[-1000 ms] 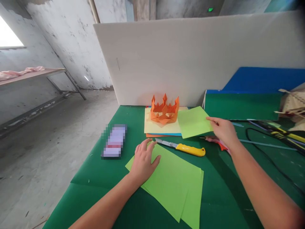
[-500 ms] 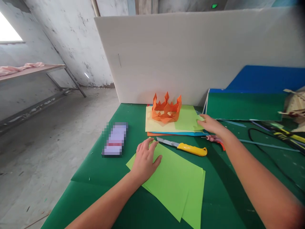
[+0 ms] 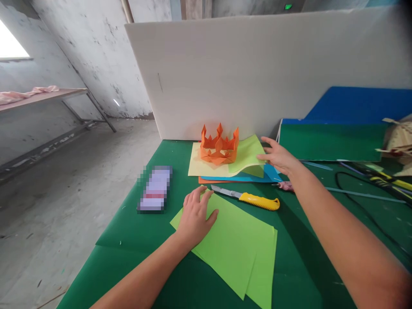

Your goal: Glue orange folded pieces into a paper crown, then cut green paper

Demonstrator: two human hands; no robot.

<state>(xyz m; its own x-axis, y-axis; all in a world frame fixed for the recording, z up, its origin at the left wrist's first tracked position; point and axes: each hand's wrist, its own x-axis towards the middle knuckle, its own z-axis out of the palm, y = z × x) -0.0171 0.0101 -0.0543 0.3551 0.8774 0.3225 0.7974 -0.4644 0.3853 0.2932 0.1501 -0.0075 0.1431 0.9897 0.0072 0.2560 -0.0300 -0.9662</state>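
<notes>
My left hand [image 3: 195, 215] lies flat with its fingers spread on the upper left corner of some light green paper sheets [image 3: 238, 244] on the green table. My right hand [image 3: 279, 158] reaches to the stack of coloured paper [image 3: 206, 168] at the back and lifts the right edge of a small light green sheet [image 3: 246, 155] with its fingertips. An orange folded paper crown [image 3: 219, 146] stands on the pale yellow top sheet, just left of that lifted sheet. A yellow-handled utility knife [image 3: 251, 198] lies between my two hands, its blade out.
A big white board [image 3: 257, 68] stands behind the table. Green and blue boards [image 3: 328, 139] lean at the right, with cables and sticks [image 3: 370, 184] below them. A blurred flat object [image 3: 155, 189] lies at the left. The table's left edge [image 3: 122, 206] drops to a concrete floor.
My right hand carried the small green sheet leftward onto the stack beside the crown, and now lifts its right edge, so that the stack has shifted a little. My left hand has stayed put.
</notes>
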